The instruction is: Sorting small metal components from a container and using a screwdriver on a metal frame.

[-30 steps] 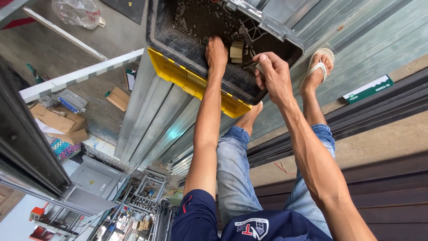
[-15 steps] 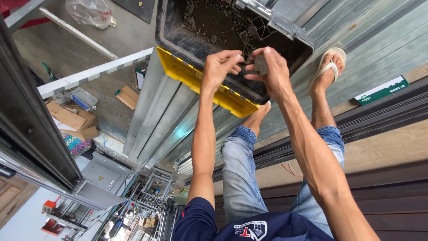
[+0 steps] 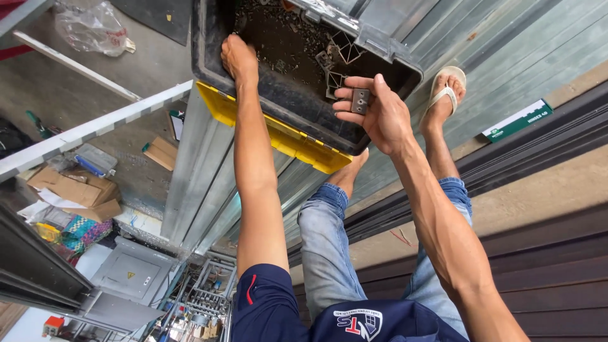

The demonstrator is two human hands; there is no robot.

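Note:
A black plastic toolbox [image 3: 304, 114] with yellow latches stands open on long grey metal profiles, full of small dark metal parts. My left hand [image 3: 239, 58] rests on the box's near left rim, fingers curled over it. My right hand [image 3: 373, 111] is over the near right rim and holds a small grey metal bracket [image 3: 360, 101] with holes between thumb and fingers. Several similar angled brackets [image 3: 339, 63] lie inside the box.
My legs in jeans and a foot in a white sandal [image 3: 446, 92] stretch out on the metal profiles [image 3: 506, 44]. A dark aluminium frame [image 3: 538, 158] runs at right. Cardboard boxes [image 3: 76, 190], a plastic bag [image 3: 92, 28] and a grey cabinet [image 3: 130, 275] lie at left.
Both hands were together over the box's near rim. Now the left hand has moved left onto the rim and the right hand has lifted out a grey bracket.

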